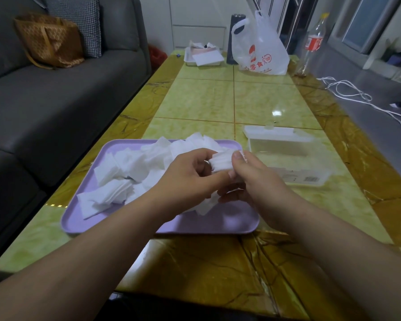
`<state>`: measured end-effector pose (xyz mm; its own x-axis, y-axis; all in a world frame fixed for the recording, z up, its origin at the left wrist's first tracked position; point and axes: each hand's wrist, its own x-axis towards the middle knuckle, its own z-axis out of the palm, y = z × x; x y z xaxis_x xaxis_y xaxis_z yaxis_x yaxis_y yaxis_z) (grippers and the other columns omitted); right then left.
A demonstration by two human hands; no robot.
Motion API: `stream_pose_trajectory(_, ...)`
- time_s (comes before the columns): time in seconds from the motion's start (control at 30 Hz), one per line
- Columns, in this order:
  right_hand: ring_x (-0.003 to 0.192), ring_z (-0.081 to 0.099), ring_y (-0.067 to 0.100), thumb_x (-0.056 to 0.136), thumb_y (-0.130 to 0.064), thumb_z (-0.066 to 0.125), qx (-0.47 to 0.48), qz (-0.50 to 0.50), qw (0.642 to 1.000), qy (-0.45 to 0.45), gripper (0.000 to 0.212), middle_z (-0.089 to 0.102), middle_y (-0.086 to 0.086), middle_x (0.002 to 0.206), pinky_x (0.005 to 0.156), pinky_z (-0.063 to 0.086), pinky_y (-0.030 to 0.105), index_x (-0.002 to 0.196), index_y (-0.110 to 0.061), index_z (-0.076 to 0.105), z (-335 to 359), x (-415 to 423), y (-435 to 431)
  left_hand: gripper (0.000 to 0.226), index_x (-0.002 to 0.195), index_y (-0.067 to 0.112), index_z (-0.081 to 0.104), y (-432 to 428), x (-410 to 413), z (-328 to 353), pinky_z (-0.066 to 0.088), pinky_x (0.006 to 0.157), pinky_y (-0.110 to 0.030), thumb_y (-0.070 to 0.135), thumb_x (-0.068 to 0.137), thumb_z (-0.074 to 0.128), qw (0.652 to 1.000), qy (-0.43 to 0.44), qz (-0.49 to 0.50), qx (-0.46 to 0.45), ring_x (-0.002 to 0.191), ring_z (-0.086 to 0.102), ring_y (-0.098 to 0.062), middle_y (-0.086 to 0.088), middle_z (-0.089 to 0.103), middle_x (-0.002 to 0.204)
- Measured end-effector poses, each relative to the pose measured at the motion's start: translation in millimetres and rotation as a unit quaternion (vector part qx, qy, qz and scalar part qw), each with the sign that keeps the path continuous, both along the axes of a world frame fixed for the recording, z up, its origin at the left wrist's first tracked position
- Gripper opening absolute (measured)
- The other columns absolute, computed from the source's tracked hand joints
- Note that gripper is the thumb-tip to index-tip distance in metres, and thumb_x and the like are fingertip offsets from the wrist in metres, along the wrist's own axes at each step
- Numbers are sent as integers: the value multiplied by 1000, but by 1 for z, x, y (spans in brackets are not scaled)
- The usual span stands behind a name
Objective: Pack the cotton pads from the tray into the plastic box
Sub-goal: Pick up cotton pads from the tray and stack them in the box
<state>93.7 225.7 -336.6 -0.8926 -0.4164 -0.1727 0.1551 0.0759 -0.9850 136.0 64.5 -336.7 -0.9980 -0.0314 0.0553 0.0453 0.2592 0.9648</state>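
At the far left, a grey sofa [56, 93] carries a brown bag [49, 40] and a checked cushion [83, 22]. Beside it runs a glossy yellow-green table [218, 100].

Near table edge: lilac tray [229, 218], its left and far parts heaped with loose cotton pads [116, 179], white, square, lying at all angles.

Above the tray's right half, both hands meet. Left hand [190, 179]: fingers curled round the left end of a small stack of pads [221, 162], thumb underneath. Right hand [257, 179]: thumb pressed on the stack's right end, the other fingers tucked below and mostly hidden. The stack is pinched between the two hands, pads on edge, clear of the tray.

Just right of the tray: clear plastic box [306, 179], open; whether it holds any pads cannot be told. Its lid [276, 132] lies just behind it.

Far end of the table: white plastic bag [259, 49] with red print, then a clear bottle [310, 42]. A white cable [347, 91] lies on the floor at right.
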Motion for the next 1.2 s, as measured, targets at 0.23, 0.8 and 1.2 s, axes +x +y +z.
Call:
stream_pose_trajectory(0.23,84,73,26,99,-47,59,35,47,998,23,31,75,12,106,73,60,44,121,-24,57,5,-4,4,21,107,20,71,2,-2,-3,61,73,-43,14,88,79,1000,0,-8,-17,80,76,-23,-7,78,87)
stream_pose_trajectory(0.8,62,51,11,86,-23,71,139,-236,945,181,14,55,-8,70,58,44,30,80,-16,60,19,-45,67,48,136,27,59,53,-46,3,51,99,-34,28,90,73,959,69,9,-273,117,60,-13,5,60,132)
stream_pose_trajectory(1.2,82,63,21,88,-37,60,422,-176,865,206,18,65,-8,84,60,39,29,75,-24,62,7,-65,73,53,144,44,50,79,-35,-7,33,103,-44,46,91,60,845,78,-72,-524,133,34,-27,4,41,151)
